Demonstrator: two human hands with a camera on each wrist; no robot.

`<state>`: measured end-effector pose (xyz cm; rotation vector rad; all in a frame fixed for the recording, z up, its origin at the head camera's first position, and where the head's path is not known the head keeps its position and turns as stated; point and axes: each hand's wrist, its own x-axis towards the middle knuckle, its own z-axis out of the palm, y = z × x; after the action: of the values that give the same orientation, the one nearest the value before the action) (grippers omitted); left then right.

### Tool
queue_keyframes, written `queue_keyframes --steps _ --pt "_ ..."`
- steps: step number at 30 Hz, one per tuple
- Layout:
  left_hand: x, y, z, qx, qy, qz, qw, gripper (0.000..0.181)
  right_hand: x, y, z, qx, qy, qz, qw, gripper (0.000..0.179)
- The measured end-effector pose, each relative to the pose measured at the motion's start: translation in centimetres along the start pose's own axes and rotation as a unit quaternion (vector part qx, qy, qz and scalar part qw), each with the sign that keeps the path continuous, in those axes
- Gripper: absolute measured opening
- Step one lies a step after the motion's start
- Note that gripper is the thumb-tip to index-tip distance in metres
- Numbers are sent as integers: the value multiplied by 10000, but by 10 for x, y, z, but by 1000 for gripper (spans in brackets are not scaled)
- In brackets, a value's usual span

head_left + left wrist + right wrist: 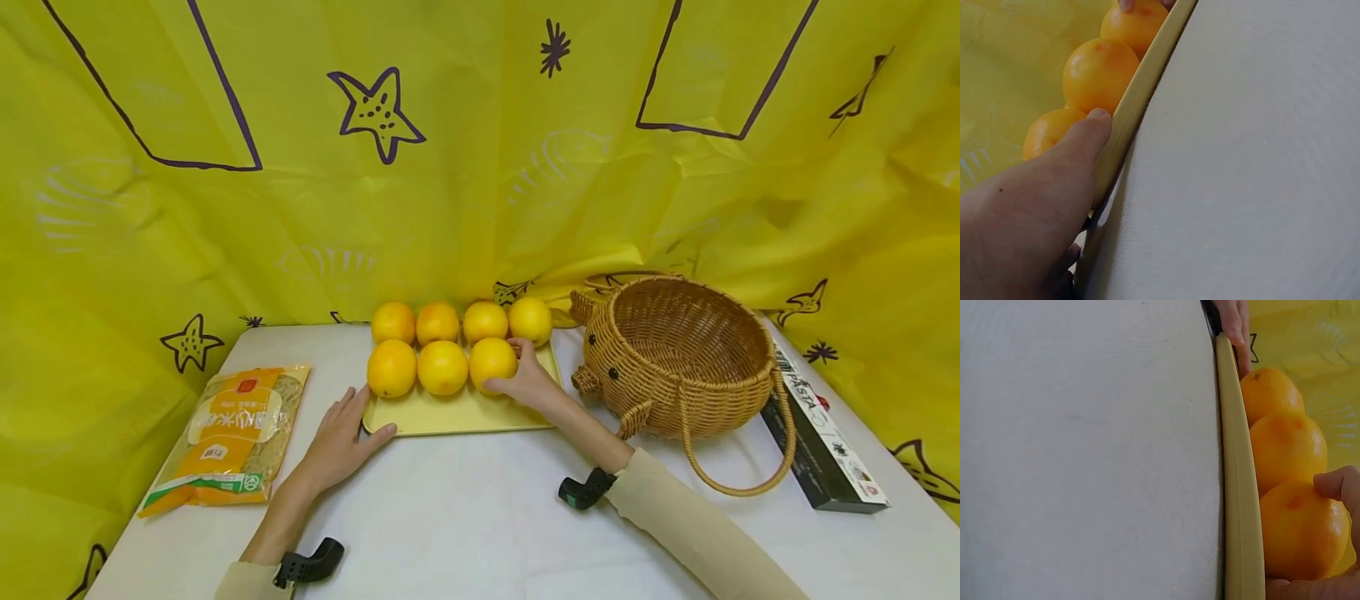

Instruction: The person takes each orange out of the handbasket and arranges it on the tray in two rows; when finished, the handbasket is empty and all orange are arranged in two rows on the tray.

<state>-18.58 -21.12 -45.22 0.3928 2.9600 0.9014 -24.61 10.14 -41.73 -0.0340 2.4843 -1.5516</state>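
A shallow pale yellow tray (450,419) bears two rows of oranges, several at the back and three in front. In the head view my right hand (528,383) grips the rightmost front orange (492,364), its thumb at the near side and fingers round the right. The right wrist view shows the same orange (1304,534) between thumb and fingers, close beside the middle front orange (1289,450). My left hand (341,437) rests at the tray's front left corner, fingers extended along the left side. Its thumb (1094,125) lies by the front rim, near the left front orange (1050,131).
On the right stands a wicker basket (675,400) with an animal face, its handle hanging toward the front. A black and white pasta box (825,442) lies beyond it. To the left lies a bag of noodles (232,433). A yellow patterned cloth (465,167) hangs behind the table.
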Motion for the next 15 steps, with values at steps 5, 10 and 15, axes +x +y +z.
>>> queue_keyframes --steps 5,10,15 --pt "0 1 0 -10 16 21 10000 88 -1 1 0 -67 -27 5 10000 92" --pt "-1 2 -1 -20 9 -3 10000 88 -4 1 -1 -61 -52 -80 9999 92" --pt "-1 1 -1 -27 2 -56 10000 89 -6 2 -1 12 -82 -125 9999 92"
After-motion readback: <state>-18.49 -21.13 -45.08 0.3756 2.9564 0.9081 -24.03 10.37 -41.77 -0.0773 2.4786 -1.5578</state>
